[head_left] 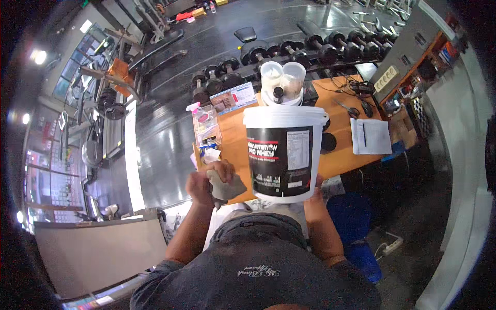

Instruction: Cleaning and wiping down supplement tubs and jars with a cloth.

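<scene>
A large white plastic protein powder tub (281, 155) with a black label and a lid is held up in front of me, over the near edge of the orange-brown desk (236, 131). My right hand (314, 190) grips the tub low on its right side, mostly hidden behind it. At the tub's left, my left hand (203, 186) is closed on a crumpled grey cloth (226, 186), apart from the tub. Behind the tub, two translucent plastic containers (283, 79) and a small black-capped bottle (278, 95) rest on a white lid.
A desk calendar (234, 99), a spray bottle (201, 116) and small packets lie at the desk's left. At its right are scissors (350, 110), a notebook (381, 135) with a pen, and cables. Dumbbells (255, 54) line a rack beyond. A blue chair (350, 221) stands at the lower right.
</scene>
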### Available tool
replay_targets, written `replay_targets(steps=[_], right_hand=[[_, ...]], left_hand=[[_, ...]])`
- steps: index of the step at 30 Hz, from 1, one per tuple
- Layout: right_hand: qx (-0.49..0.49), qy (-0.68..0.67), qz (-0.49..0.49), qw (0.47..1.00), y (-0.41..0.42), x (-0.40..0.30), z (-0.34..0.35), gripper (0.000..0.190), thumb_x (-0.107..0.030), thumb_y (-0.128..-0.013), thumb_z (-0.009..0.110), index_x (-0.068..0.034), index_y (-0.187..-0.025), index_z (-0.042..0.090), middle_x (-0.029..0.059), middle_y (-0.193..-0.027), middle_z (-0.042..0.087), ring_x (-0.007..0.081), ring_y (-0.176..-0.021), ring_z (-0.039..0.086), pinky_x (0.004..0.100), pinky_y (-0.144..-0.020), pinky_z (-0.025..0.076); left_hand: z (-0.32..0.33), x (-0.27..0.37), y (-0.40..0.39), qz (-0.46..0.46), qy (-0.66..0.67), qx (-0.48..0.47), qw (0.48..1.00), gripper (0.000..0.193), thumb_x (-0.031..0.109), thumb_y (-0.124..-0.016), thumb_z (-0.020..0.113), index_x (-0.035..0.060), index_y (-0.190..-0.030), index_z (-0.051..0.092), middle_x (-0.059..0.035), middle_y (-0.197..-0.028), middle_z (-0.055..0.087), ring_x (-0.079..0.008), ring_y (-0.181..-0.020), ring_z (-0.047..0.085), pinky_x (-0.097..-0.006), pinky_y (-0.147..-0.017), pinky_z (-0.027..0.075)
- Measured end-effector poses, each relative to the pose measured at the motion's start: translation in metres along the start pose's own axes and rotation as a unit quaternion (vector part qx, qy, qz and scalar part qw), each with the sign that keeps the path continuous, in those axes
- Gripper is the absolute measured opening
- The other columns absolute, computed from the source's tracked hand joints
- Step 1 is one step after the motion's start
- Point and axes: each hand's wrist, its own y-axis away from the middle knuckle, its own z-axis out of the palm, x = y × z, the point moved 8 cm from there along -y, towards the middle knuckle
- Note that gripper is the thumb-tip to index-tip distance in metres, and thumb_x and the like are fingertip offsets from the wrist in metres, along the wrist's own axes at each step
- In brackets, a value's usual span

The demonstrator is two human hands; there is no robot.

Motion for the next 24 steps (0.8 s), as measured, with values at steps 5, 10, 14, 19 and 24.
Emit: replay_targets(steps=[5,10,14,19,24], right_hand=[[0.000,0.054,-0.040,0.998,0.022,0.046,0.040,0.099,-0.060,-0.077,0.077,-0.003,-0.149,0.039,0.0152,-0.149,0.048,0.0284,-0.135,0.050,0.0457,-0.116,0.039],[0.015,0.116,-0.076,0.990,0.037,0.107,0.095,0.104,-0.063,-0.077,0.076,-0.003,-0.152,0.036,0.0150,-0.151,0.047,0.0287,-0.137,0.049,0.0449,-0.117,0.038],[0.052,0.164,-0.107,0.979,0.061,0.160,0.133,0.108,-0.065,-0.076,0.075,-0.004,-0.154,0.033,0.0148,-0.152,0.046,0.0290,-0.138,0.047,0.0442,-0.117,0.037],[0.185,0.362,-0.198,0.892,0.090,0.169,0.200,0.101,-0.058,-0.081,0.069,-0.003,-0.157,0.030,0.0115,-0.157,0.037,0.0257,-0.142,0.040,0.0411,-0.120,0.029],[0.373,0.419,-0.282,0.778,0.172,0.190,0.303,0.096,-0.052,-0.085,0.070,-0.009,-0.158,0.024,0.0160,-0.150,0.035,0.0311,-0.146,0.029,0.0462,-0.120,0.026]], left_hand=[[-0.040,-0.005,0.015,-0.130,-0.236,0.119,0.956,0.101,0.083,-0.074,0.062,-0.0036,-0.126,0.062,-0.0190,-0.128,0.061,-0.0289,-0.119,0.057,-0.0401,-0.102,0.040],[-0.072,-0.005,0.048,-0.213,-0.207,0.021,0.955,0.124,0.081,-0.055,0.082,-0.0047,-0.139,0.052,-0.0136,-0.135,0.061,-0.0224,-0.125,0.055,-0.0359,-0.106,0.039],[-0.102,0.015,0.076,-0.216,-0.157,-0.017,0.963,0.118,0.063,-0.054,0.093,-0.0065,-0.140,0.049,-0.0140,-0.137,0.060,-0.0234,-0.128,0.054,-0.0388,-0.110,0.038],[-0.148,0.006,0.107,-0.264,-0.085,-0.028,0.960,0.123,0.054,-0.053,0.095,-0.0080,-0.144,0.042,-0.0166,-0.140,0.056,-0.0280,-0.128,0.054,-0.0402,-0.109,0.041],[-0.092,0.009,0.101,-0.216,-0.211,-0.207,0.930,0.131,0.072,-0.040,0.093,-0.0054,-0.136,0.049,-0.0123,-0.128,0.063,-0.0257,-0.119,0.060,-0.0411,-0.103,0.047]])
